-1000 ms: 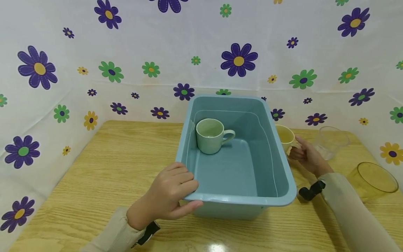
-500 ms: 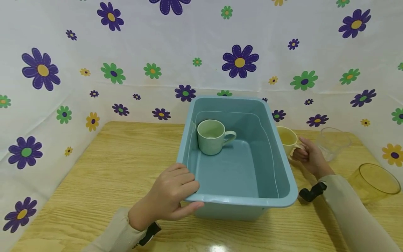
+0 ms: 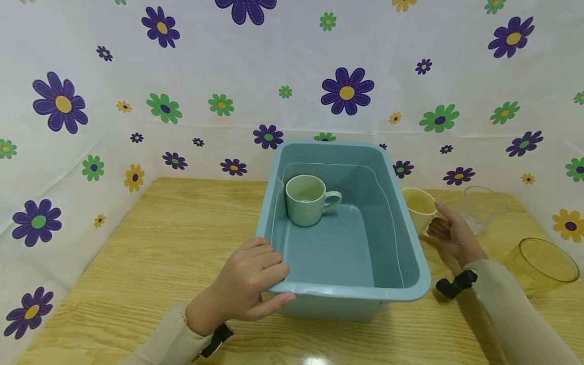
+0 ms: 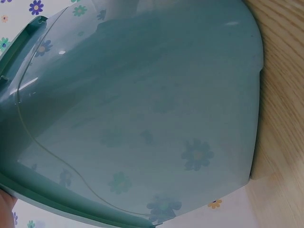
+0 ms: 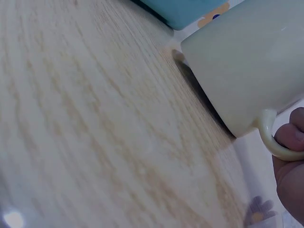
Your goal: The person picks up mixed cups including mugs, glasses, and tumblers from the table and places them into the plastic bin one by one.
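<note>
A blue plastic tub (image 3: 337, 291) stands on the wooden table, with a pale green mug (image 3: 304, 209) upright inside at its far left. My left hand (image 3: 246, 279) grips the tub's rim at the near left corner, fingers over the edge and thumb outside. In the left wrist view the tub's wall (image 4: 142, 104) fills most of the picture. On the tub's right side, my right hand (image 3: 451, 233) holds a yellow mug (image 3: 421, 205) by its handle. The right wrist view shows the fingers curled through the mug's handle (image 5: 271, 140), with a dark shadow beneath the base.
Behind the right hand stands a clear glass (image 3: 483, 208). An amber glass (image 3: 538, 268) is nearer, beside the right forearm. A white flowered cloth (image 3: 205, 66) hangs along the back and sides of the table (image 3: 182, 223).
The right hand and the yellow mug have shifted slightly toward me and to the right. The left hand, tub and green mug keep their places.
</note>
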`<state>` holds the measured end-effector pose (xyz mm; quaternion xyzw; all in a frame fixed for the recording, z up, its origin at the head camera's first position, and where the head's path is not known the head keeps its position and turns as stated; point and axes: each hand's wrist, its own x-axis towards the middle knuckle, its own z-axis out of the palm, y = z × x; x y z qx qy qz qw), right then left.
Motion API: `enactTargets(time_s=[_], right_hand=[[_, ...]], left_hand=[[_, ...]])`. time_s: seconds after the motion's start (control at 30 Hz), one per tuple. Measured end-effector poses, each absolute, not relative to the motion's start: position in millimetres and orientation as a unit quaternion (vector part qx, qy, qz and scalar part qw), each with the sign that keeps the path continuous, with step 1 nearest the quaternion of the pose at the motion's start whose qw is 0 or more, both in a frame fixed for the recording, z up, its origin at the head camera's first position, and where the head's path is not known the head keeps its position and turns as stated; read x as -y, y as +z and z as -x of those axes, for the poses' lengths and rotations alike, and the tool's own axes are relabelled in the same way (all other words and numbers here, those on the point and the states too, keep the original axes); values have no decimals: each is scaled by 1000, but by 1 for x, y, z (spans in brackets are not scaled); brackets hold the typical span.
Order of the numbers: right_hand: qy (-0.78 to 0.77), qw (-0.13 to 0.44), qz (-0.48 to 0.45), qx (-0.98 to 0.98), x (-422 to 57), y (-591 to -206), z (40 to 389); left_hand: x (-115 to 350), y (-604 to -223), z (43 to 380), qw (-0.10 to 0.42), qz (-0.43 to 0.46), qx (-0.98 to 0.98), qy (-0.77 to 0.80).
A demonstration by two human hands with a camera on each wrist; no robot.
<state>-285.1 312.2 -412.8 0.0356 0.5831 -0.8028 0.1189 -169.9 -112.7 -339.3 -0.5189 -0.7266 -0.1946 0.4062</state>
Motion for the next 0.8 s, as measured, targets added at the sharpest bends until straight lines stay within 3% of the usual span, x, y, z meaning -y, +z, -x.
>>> enactTargets(time_s=[0.8], right_hand=[[-819, 58, 16, -571, -324, -396, 278]], left_hand=[[113, -339, 169, 412, 520, 723, -194]])
